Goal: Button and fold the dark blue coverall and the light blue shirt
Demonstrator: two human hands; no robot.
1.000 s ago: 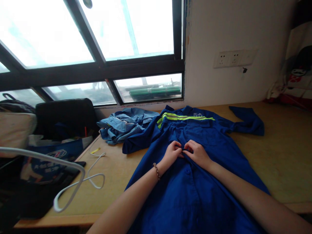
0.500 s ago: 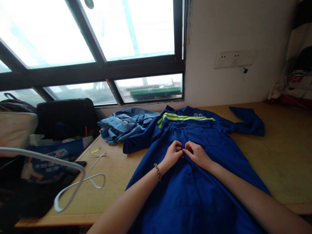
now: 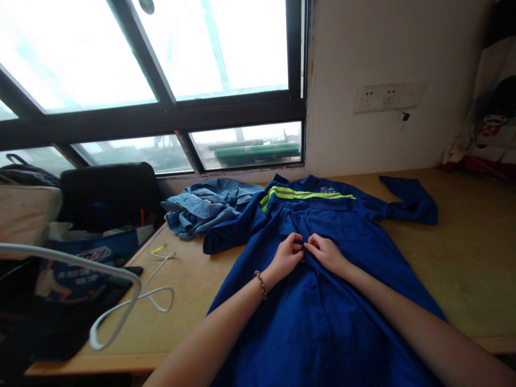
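A dark blue work jacket (image 3: 342,322) lies front up, its collar toward the wall and a yellow-green reflective stripe across the chest. My left hand (image 3: 288,253) pinches the jacket's front opening near the middle. Facing it, my right hand (image 3: 326,253) pinches the cloth at the same spot, with the fingertips of both hands almost touching. Whatever small part lies between the fingertips is hidden. Below the hands a button (image 3: 312,283) shows on the front placket. A beaded bracelet circles my left wrist.
A crumpled light blue garment (image 3: 209,207) lies beside the jacket's left sleeve. A white cable (image 3: 135,295) loops over the left part of the wooden table (image 3: 467,269). Left of the table are a black chair (image 3: 110,191) and a blue bag (image 3: 86,269). A window and wall sockets (image 3: 389,98) stand behind.
Both hands stay at the same place on the jacket front. The right fingers have shifted slightly, and the fingertips are a little farther apart.
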